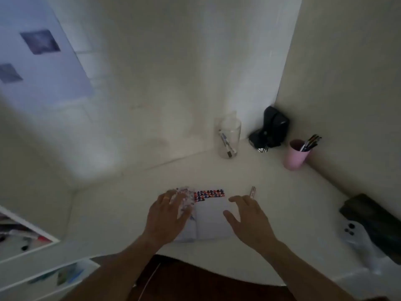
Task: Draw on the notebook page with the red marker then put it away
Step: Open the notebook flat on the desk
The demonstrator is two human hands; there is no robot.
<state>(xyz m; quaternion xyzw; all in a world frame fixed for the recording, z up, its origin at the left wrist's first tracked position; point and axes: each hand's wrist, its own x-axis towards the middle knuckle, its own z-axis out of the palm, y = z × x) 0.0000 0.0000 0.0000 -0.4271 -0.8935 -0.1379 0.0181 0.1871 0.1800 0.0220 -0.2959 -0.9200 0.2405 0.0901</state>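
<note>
Bare hands (208, 216) spread over notebook (211, 216)

The notebook (211, 220) is laid open on the bench (121, 205) at lower centre, with a marker (252, 191) just to its right. A jar (227, 137), a cup (296, 155) holding pens (310, 142) and a dark gadget (271, 130) between them are parked at upper right, by the wall corner.
</note>
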